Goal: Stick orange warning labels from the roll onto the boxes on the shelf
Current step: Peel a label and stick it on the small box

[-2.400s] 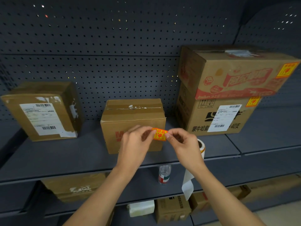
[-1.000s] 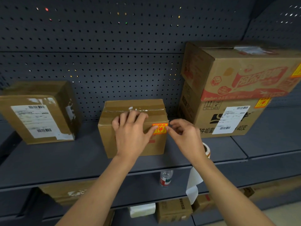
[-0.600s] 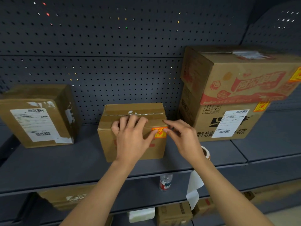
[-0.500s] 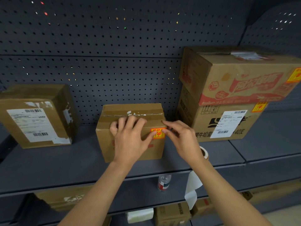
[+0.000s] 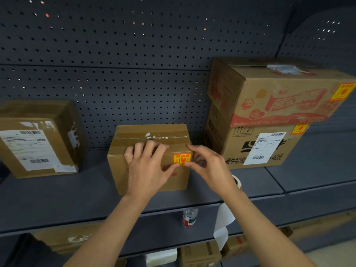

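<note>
Now both hands (image 5: pixel 148 166) (image 5: pixel 210 166) press the label (image 5: pixel 182 158) at the box's (image 5: pixel 123 170) right edge.

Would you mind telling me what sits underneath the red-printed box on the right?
The red-printed box rests on a larger cardboard box bearing a white shipping label and an orange sticker. That lower box's top is covered.

Lower right brown cardboard box (image 5: pixel 256 151): front reads "蒙牛哈蜜", then "40支" past its white shipping label (image 5: pixel 264 148), barcodes unreadable. Red-printed carton (image 5: pixel 285 97) above: large characters blurred. Orange warning labels' print too small to read.
</note>
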`<state>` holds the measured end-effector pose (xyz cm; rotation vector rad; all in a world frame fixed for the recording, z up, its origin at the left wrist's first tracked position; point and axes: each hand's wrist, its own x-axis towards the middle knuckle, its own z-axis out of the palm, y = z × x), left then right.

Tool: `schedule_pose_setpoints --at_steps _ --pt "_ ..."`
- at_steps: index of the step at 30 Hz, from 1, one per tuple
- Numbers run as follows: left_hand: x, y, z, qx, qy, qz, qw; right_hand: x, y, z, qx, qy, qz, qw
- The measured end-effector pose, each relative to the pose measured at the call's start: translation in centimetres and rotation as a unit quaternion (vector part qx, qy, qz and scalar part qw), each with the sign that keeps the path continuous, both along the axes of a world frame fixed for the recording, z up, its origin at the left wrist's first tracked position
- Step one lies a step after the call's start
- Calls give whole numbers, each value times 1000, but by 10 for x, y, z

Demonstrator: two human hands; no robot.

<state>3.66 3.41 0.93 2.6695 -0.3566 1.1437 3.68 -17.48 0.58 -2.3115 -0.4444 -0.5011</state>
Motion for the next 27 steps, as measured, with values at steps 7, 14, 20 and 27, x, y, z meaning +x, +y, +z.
schedule_pose_setpoints --at_steps 7,14,20,27 --pt "1 -2 0 -9 -2 0 1000 2 2 0 11 -14 -17 1000" --pt "1 -4 0 -30 -11 -3 999 4 1 5 48 -20 -11 999" --pt "2 -4 0 -35 -8 -3 999 5 2 5 53 -23 -13 998" --pt "1 0 -2 -15 -2 -15 1000 4 -2 5 47 3 13 999"
